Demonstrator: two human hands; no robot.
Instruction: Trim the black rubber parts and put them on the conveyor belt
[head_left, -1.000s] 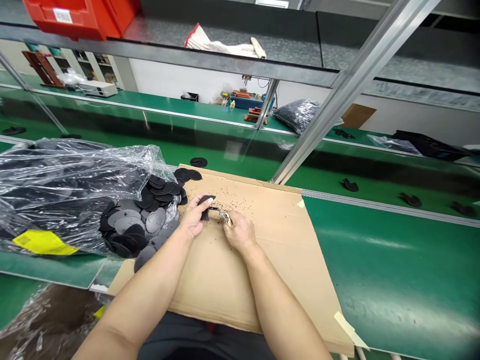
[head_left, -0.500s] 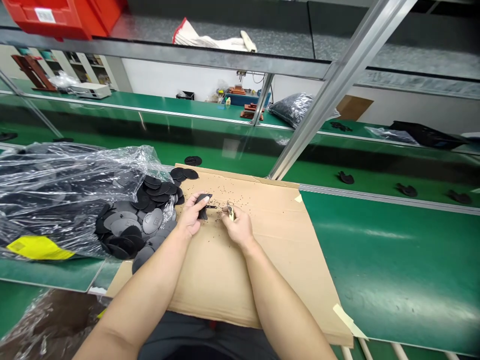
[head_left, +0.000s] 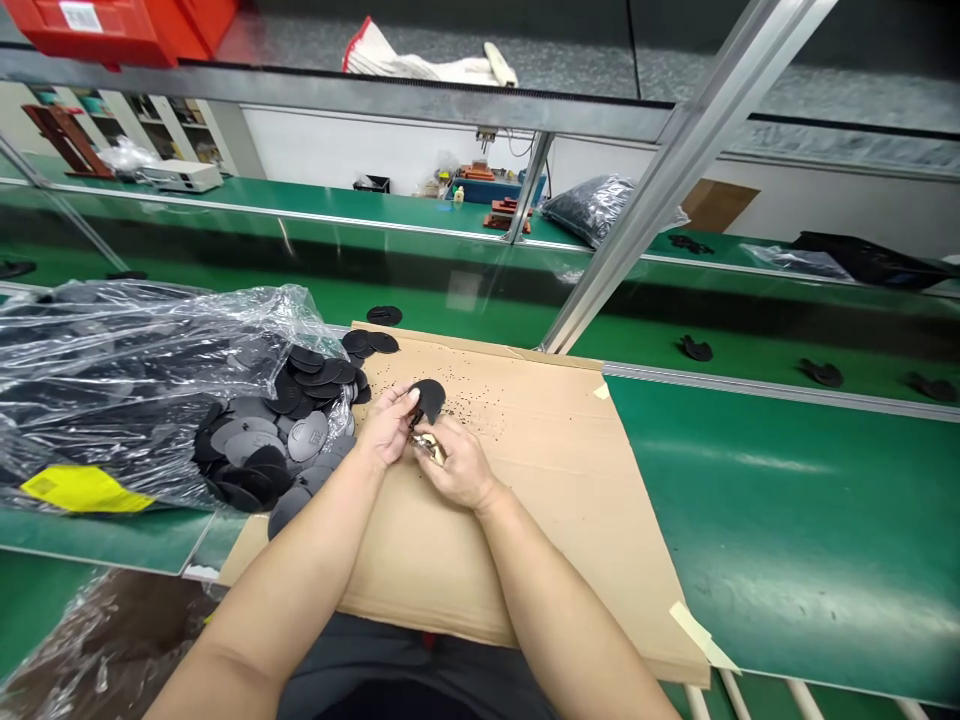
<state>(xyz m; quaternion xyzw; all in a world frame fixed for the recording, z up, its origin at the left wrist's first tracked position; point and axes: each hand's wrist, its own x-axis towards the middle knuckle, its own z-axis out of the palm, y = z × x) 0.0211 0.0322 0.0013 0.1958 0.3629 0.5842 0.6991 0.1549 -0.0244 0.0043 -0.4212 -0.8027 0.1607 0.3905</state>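
And here the left hand [head_left: 388, 425] is pinching a black disc [head_left: 429, 397], its thumb pressing on the upper face and its fingers closing in from behind. The right hand [head_left: 461, 465] is working right beside it, fingers curling snugly around a small metal hand tool [head_left: 430, 448]. How far the tool's own tip is opening, or whether it is touching the disc, I cannot tell; the fingers are covering it.

The disc is hovering above the cardboard sheet [head_left: 585, 500], where tiny dark specks [head_left: 476, 402] are lying scattered, and more discs [head_left: 241, 438] are spilling from the clear plastic bag [head_left: 112, 340] on the left, on the green table [head_left: 787, 500].

So what is good handling asking for, in my judgement? A firm pinch near the rim, so the disc isn't twisting; a left thumb staying well clear of the tool's tip; the tool meeting the part squarely, with short, measured squeezes. Bracing the two hands against each other would be helping, too: less wobble, cleaner contact, no scuffing of that dark face.
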